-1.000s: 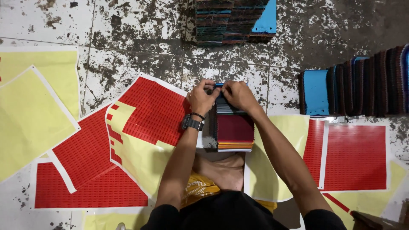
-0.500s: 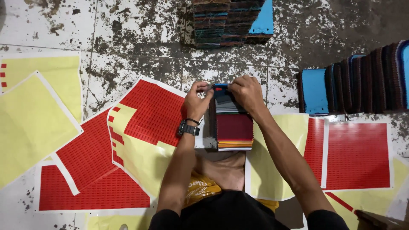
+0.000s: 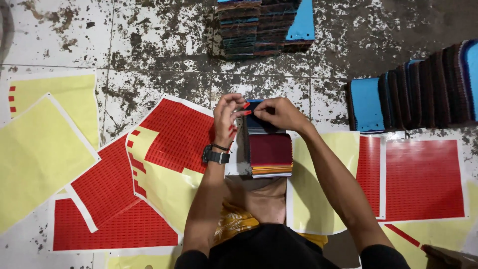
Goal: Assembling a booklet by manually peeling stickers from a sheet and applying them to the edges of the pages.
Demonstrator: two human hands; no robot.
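Observation:
My left hand (image 3: 226, 119), with a black watch on its wrist, hovers at the far left corner of a stack of fabric swatch cards (image 3: 270, 154) on my lap. Small red stickers (image 3: 246, 105) cling to its fingertips. My right hand (image 3: 280, 113) rests over the stack's far end on the dark blue top card (image 3: 259, 123). Its fingertips meet the left hand's fingertips and pinch at one red sticker. The nearer part of the stack shows a maroon swatch.
Red sticker sheets (image 3: 179, 134) and peeled yellow backing sheets (image 3: 37, 154) lie around me on the stained tile floor. More red sheets (image 3: 423, 179) lie to the right. A pile of swatch books (image 3: 264, 25) sits ahead, and a row of them (image 3: 423, 89) stands at the far right.
My left hand has lifted off the stack and shifted slightly left, fingers now spread. My right hand's fingertips have come to meet it, and the dark blue top card is now exposed.

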